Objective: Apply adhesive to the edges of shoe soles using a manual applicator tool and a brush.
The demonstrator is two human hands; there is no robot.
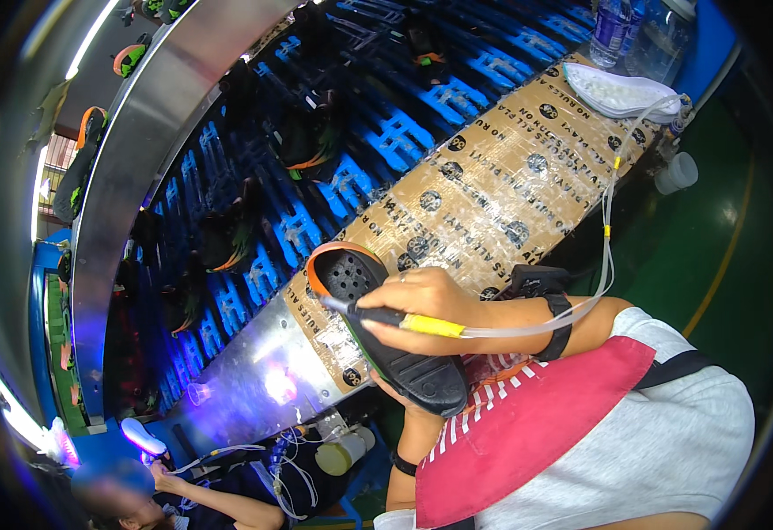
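Observation:
My left hand (393,389) holds a black clog-like shoe (417,375) from beneath, its fingers mostly hidden behind it. Round holes dot the shoe's far end, where an orange band curves round the edge. Above it, my right hand (435,296) grips a pen-like applicator (382,314) with a black grip and yellow tape. The applicator's tip lies over the shoe's left edge; whether it touches cannot be made out. A clear tube (572,315) runs back from the applicator along my right forearm, then up to the far right end of the bench.
Cardboard covered in tape (484,194) tops the bench. Beyond it, a conveyor with blue slats (404,141) carries several dark shoes. A white tray (621,91) and bottles (612,34) stand far right; a white cup (676,173) hangs nearby. Another person's hand (167,480) holds a lit sole lower left.

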